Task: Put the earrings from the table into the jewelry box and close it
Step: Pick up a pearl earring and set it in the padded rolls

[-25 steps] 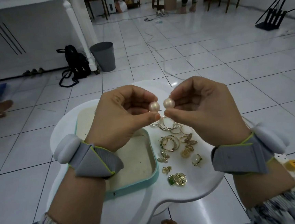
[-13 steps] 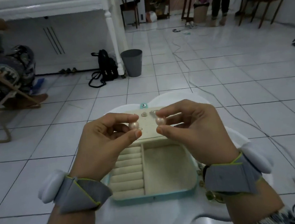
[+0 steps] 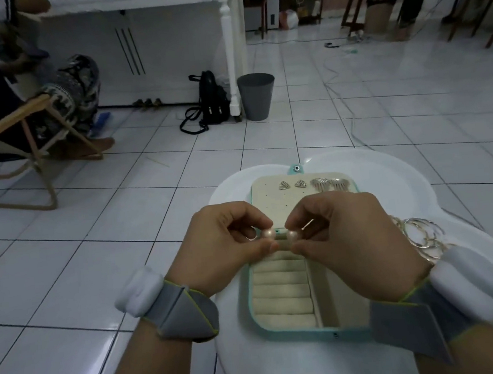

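White floor tiles [image 3: 123, 227] run back to a grey bin [image 3: 256, 96] and a black backpack [image 3: 212, 100] beside a white post, and a folding chair [image 3: 25, 122] stands far left. Close in front, a white table [image 3: 387, 180] bears a teal box [image 3: 251, 305], open, with its lid [image 3: 270, 202] laid flat on the far side. Four silver earrings sit along the lid's top row: two triangular studs [image 3: 284, 185] at left, two fans [image 3: 318, 183] at right. The near half of the box has ring rolls [image 3: 281, 291] on the left and a plain compartment on the right.

Both hands hover over the middle of the box. The left hand [image 3: 229, 245] pinches the left pearl [image 3: 268, 233] between thumb and forefinger; the right hand [image 3: 348, 237] pinches the right pearl [image 3: 292, 236] likewise. The pearls sit just beside each other, above the far end of the rolls. Thin hoops [image 3: 422, 231] lie on the table right of the box, partly hidden by the right wrist. Each wrist wears a grey band with a white pad
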`<action>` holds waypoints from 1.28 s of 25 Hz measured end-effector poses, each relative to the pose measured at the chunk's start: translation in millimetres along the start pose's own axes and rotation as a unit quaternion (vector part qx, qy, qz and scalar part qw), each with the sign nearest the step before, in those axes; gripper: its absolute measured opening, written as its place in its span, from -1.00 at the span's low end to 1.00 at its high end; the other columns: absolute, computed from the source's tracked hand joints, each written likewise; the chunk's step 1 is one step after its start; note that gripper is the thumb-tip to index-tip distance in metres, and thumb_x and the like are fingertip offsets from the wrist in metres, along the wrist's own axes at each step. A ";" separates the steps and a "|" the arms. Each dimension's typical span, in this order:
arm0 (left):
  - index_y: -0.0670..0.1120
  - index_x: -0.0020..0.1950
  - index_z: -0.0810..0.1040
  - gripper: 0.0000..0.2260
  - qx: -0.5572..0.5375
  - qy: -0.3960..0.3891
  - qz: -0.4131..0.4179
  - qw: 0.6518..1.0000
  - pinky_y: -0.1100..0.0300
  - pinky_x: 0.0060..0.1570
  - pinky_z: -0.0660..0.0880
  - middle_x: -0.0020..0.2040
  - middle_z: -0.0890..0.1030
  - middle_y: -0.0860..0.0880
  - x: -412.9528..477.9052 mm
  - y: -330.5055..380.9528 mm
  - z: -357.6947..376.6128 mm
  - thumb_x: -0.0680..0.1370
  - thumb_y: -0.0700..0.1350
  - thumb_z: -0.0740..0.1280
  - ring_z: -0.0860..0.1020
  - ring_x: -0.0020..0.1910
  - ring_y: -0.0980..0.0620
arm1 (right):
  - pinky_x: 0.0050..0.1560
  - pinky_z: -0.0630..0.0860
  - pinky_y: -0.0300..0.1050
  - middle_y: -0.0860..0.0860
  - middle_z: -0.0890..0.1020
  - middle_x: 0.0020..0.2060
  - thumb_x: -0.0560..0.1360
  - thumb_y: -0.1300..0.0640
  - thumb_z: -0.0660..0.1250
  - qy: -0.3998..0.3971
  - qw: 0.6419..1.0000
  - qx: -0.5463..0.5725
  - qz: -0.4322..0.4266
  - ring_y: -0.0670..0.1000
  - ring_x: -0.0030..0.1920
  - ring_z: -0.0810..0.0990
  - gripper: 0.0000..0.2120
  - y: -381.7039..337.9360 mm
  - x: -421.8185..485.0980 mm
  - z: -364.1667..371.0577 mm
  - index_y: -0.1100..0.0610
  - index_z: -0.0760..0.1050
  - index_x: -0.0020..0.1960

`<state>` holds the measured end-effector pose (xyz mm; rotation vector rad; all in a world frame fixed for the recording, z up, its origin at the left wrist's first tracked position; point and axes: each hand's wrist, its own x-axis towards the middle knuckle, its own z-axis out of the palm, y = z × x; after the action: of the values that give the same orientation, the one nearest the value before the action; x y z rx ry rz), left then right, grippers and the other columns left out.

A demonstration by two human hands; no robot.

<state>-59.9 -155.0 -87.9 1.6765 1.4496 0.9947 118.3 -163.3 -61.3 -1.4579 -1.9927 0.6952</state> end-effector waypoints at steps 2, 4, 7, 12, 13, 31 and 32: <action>0.03 -0.27 0.66 -0.79 0.032 -0.003 0.006 0.999 0.35 -0.31 0.50 -0.36 0.60 0.02 0.3 -0.5 -0.3 0.23 -0.20 0.59 0.49 -0.38 0.17 | -0.15 0.53 -0.27 -0.16 0.63 -0.35 0.31 0.21 0.49 0.000 1.000 -0.008 0.007 -0.21 -0.22 0.60 -0.86 0.8 0.9 0.3 0.01 0.60 -0.21; 0.04 -0.27 0.65 -0.79 0.042 -0.014 0.011 0.999 0.33 -0.30 0.51 -0.36 0.60 0.04 0.1 -1.4 -0.2 0.24 -0.19 0.59 0.52 -0.39 0.13 | -0.19 0.55 -0.25 -0.14 0.63 -0.34 0.30 0.20 0.49 -0.004 1.000 -0.021 0.010 -0.16 -0.26 0.62 -0.87 1.2 1.4 2.9 0.02 0.60 -0.21; 0.05 -0.24 0.66 -0.80 0.062 -0.020 0.026 0.998 0.22 -0.25 0.58 -0.32 0.64 -0.03 0.3 -0.8 -0.2 0.25 -0.18 0.59 0.58 -0.34 0.02 | -0.14 0.57 -0.10 -0.07 0.65 -0.31 0.31 0.17 0.48 -0.011 0.999 -0.045 -0.003 -0.10 -0.28 0.62 -0.90 0.8 3.6 8.1 0.04 0.60 -0.20; 0.07 -0.20 0.65 -0.88 0.083 -0.028 0.060 0.994 0.12 -0.18 0.59 -0.23 0.64 0.02 -1.0 -2.1 -3.7 0.30 -0.07 0.52 0.61 -0.28 0.07 | -0.07 0.58 -0.04 -0.04 0.67 -0.27 0.35 0.19 0.42 -0.017 0.998 -0.062 -0.013 -0.05 -0.21 0.63 -0.88 2.6 4.3 9.8 0.03 0.65 -0.14; 0.05 -0.19 0.66 -0.90 0.082 -0.028 0.067 0.994 0.13 -0.18 0.60 -0.23 0.64 0.04 -1.1 -2.6 -4.4 0.32 -0.05 0.49 0.61 -0.28 0.10 | -0.08 0.59 -0.05 -0.04 0.67 -0.26 0.36 0.19 0.41 -0.016 0.998 -0.062 -0.015 -0.06 -0.21 0.63 -0.88 2.7 3.7 9.6 0.03 0.65 -0.13; -0.01 -0.19 0.69 -0.93 0.107 -0.050 0.074 0.990 0.10 -0.15 0.59 -0.24 0.64 0.08 -0.1 -1.4 -2.8 0.35 -0.11 0.47 0.61 -0.30 0.13 | -0.14 0.44 -0.24 -0.02 0.68 -0.20 0.42 0.05 0.41 -0.051 0.990 -0.129 0.005 -0.05 -0.18 0.60 -0.91 -0.7 6.7 8.5 -0.01 0.68 -0.10; -0.01 -0.19 0.69 -0.94 0.108 -0.052 0.070 0.990 0.10 -0.15 0.59 -0.25 0.64 0.07 0.0 -0.3 -3.1 0.36 -0.14 0.49 0.61 -0.31 0.13 | -0.15 0.44 -0.24 -0.02 0.68 -0.20 0.42 0.06 0.41 -0.052 0.990 -0.129 0.003 -0.05 -0.18 0.60 -0.91 -0.9 7.0 8.8 -0.01 0.68 -0.10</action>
<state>-62.8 -154.9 -86.7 1.9787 1.4276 0.8333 109.7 -157.5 -65.9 -1.6034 -2.2265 0.5387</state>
